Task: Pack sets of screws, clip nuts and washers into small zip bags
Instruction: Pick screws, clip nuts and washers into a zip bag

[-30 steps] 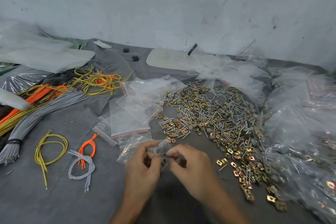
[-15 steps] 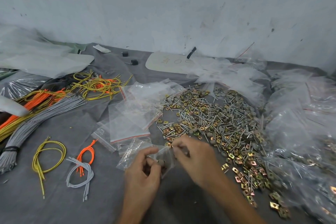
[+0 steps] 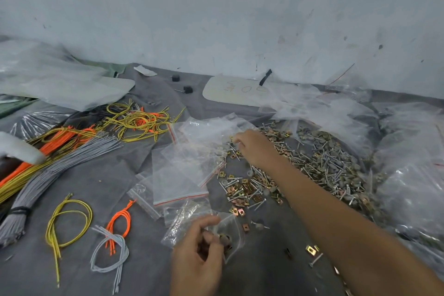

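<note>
Your left grip [image 3: 197, 259] pinches a small zip bag [image 3: 234, 226] at the lower centre of the frame, with a few parts inside. Your right grip [image 3: 257, 149] sits mid-frame at the left edge of the hardware pile [image 3: 324, 166] on the desk [image 3: 96, 187], fingers curled. I cannot tell whether it holds anything.

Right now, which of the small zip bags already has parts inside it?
The zip bag that the left hand grips, nearest the camera: dark parts show inside it. The other bags lie flat on the grey cloth and look empty.
</note>
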The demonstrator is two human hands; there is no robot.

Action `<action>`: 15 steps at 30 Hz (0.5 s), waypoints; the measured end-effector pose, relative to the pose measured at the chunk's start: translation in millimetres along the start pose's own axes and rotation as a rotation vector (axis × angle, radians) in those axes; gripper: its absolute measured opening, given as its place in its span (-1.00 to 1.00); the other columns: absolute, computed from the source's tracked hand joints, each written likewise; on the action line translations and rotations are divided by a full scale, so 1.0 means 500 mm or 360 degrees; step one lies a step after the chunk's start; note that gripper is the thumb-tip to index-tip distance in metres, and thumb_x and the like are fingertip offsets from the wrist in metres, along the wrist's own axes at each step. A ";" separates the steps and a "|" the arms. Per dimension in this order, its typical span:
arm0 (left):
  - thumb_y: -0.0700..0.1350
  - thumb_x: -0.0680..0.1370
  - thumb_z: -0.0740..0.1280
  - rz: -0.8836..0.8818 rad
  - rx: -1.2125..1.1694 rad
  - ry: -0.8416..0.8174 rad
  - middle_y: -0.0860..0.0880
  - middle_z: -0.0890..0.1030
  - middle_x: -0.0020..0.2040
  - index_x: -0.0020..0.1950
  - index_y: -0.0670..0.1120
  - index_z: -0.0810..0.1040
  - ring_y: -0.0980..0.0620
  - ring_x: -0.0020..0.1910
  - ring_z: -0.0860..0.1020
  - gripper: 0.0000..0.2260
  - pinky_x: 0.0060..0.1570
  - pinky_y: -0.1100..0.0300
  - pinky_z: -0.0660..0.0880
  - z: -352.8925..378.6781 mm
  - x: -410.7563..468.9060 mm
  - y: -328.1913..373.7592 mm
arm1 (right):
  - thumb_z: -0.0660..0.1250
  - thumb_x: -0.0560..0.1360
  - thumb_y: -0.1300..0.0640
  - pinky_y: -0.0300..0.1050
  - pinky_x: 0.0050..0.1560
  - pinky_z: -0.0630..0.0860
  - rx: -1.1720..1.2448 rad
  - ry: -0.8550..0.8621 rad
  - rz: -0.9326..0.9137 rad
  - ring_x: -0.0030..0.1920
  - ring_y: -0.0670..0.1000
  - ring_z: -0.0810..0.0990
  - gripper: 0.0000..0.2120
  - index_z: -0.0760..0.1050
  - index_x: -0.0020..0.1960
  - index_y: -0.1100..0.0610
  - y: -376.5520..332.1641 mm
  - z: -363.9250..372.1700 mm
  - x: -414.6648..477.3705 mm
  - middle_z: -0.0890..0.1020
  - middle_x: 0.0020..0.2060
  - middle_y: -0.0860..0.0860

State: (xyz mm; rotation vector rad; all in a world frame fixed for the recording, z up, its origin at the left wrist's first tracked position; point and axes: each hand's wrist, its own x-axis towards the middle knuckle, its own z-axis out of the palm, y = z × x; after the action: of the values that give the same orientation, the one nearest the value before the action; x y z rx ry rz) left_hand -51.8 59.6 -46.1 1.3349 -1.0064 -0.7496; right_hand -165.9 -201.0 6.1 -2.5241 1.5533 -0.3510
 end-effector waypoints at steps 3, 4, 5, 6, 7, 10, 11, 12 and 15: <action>-0.52 0.48 0.31 -0.0011 -0.0055 0.0021 -0.08 0.57 -0.44 -0.04 -0.11 0.66 0.10 -0.46 0.59 -0.67 -0.41 0.37 0.47 0.001 0.003 0.001 | 0.18 0.65 0.17 0.10 0.17 0.53 -0.0161 -0.0122 -0.0023 0.18 0.21 0.56 -0.70 0.56 0.32 0.05 0.007 0.016 0.015 0.56 0.20 0.17; -0.52 0.48 0.31 -0.0016 -0.0071 0.0026 -0.10 0.57 -0.44 -0.05 -0.12 0.66 0.08 -0.44 0.61 -0.67 -0.40 0.36 0.48 0.002 0.004 -0.001 | 0.19 0.65 0.17 0.09 0.16 0.54 -0.0201 -0.0123 -0.0031 0.17 0.22 0.56 -0.71 0.57 0.30 0.07 0.009 0.018 0.017 0.56 0.18 0.17; -0.52 0.49 0.30 -0.0022 -0.0081 0.0027 -0.12 0.59 -0.43 -0.04 -0.11 0.65 0.05 -0.41 0.64 -0.67 -0.39 0.34 0.50 0.003 0.004 -0.003 | 0.20 0.64 0.18 0.07 0.12 0.54 -0.0233 -0.0116 -0.0039 0.15 0.22 0.57 -0.74 0.59 0.24 0.10 0.010 0.020 0.019 0.57 0.13 0.17; -0.51 0.49 0.30 -0.0025 -0.0085 0.0024 -0.14 0.61 -0.41 -0.04 -0.10 0.65 0.04 -0.39 0.65 -0.67 -0.37 0.31 0.52 0.004 0.005 -0.005 | 0.21 0.63 0.21 0.04 0.05 0.55 -0.0274 -0.0118 -0.0039 0.09 0.21 0.58 -0.80 0.61 0.12 0.13 0.009 0.020 0.020 0.58 0.04 0.16; -0.51 0.50 0.30 -0.0027 -0.0082 0.0024 -0.15 0.62 -0.40 -0.03 -0.09 0.65 0.02 -0.37 0.66 -0.67 -0.36 0.28 0.53 0.004 0.005 -0.007 | 0.22 0.62 0.24 -0.01 -0.05 0.53 -0.0314 -0.0128 -0.0036 0.02 0.20 0.60 -0.84 0.57 -0.04 0.14 0.007 0.019 0.022 0.55 -0.07 0.14; -0.51 0.49 0.31 -0.0036 -0.0079 0.0044 -0.10 0.59 -0.42 -0.02 -0.08 0.65 -0.02 -0.33 0.68 -0.65 -0.36 0.26 0.53 0.004 0.005 -0.007 | 0.22 0.59 0.28 -0.05 -0.17 0.49 -0.0343 -0.0177 -0.0039 -0.11 0.16 0.59 -0.77 0.40 -0.23 0.09 0.002 0.014 0.025 0.46 -0.23 0.10; -0.52 0.49 0.31 -0.0036 -0.0076 0.0054 -0.07 0.56 -0.44 -0.02 -0.09 0.66 -0.02 -0.33 0.68 -0.65 -0.36 0.27 0.52 0.004 0.005 -0.006 | 0.22 0.60 0.27 -0.03 -0.14 0.52 -0.0334 -0.0190 -0.0047 -0.09 0.16 0.59 -0.79 0.40 -0.21 0.10 0.002 0.012 0.024 0.49 -0.20 0.12; -0.52 0.49 0.31 -0.0034 -0.0071 0.0062 -0.06 0.53 -0.45 -0.02 -0.09 0.66 -0.02 -0.34 0.68 -0.65 -0.36 0.28 0.52 0.004 0.005 -0.006 | 0.21 0.61 0.26 0.00 -0.08 0.54 -0.0331 -0.0197 -0.0050 -0.06 0.17 0.59 -0.82 0.43 -0.16 0.11 0.003 0.011 0.023 0.52 -0.14 0.14; -0.53 0.48 0.32 -0.0018 -0.0052 0.0073 -0.06 0.51 -0.45 -0.02 -0.09 0.66 -0.01 -0.35 0.67 -0.65 -0.35 0.30 0.52 0.004 0.006 -0.002 | 0.15 0.65 0.22 0.06 0.05 0.53 -0.0286 -0.0129 -0.0013 0.04 0.15 0.54 -0.85 0.50 0.04 0.18 0.012 0.008 0.013 0.55 0.02 0.14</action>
State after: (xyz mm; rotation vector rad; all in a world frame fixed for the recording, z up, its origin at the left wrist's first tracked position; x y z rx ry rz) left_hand -52.3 55.7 -46.7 1.3248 -0.9470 -0.7381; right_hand -167.3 -209.6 1.5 -2.6407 1.6107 -0.1124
